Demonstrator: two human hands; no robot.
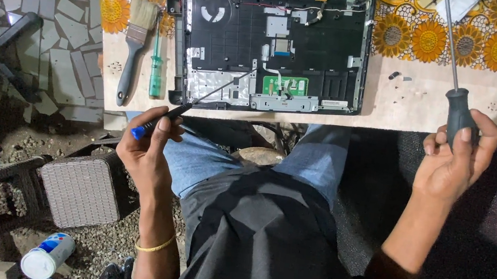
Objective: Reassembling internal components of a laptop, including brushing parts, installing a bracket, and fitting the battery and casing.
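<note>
- A seated person looks down over their own lap: a dark shirt and blue jeans fill the lower middle of the view.
- Lower left, on gravel, a small can with a white lid lies on its side, beside a dark woven stool.
- The left hand, with a thin gold bangle on the wrist, is clenched around a slim screwdriver with a black handle and blue end cap. Its thin shaft slants up and right, and the tip rests over the silver plate at the near left corner of the laptop base.
- The right hand, off to the right and well apart from the laptop base, grasps the dark grey handle of a long screwdriver. Its shaft points up and away, over the table's right side.
- The table is pale, with a cloth of orange sunflowers at the back.
- An opened laptop base lies on the table in the middle, just beyond the knees. It is black inside, with silver brackets, thin wires and a small green circuit board near its front edge.
- Left of the laptop base lie a green screwdriver and, just beside it, a brush with a grey handle and pale bristles.
- A few small dark screws lie on the table right of the laptop base.
- Far left, the floor is grey stone paving.
</note>
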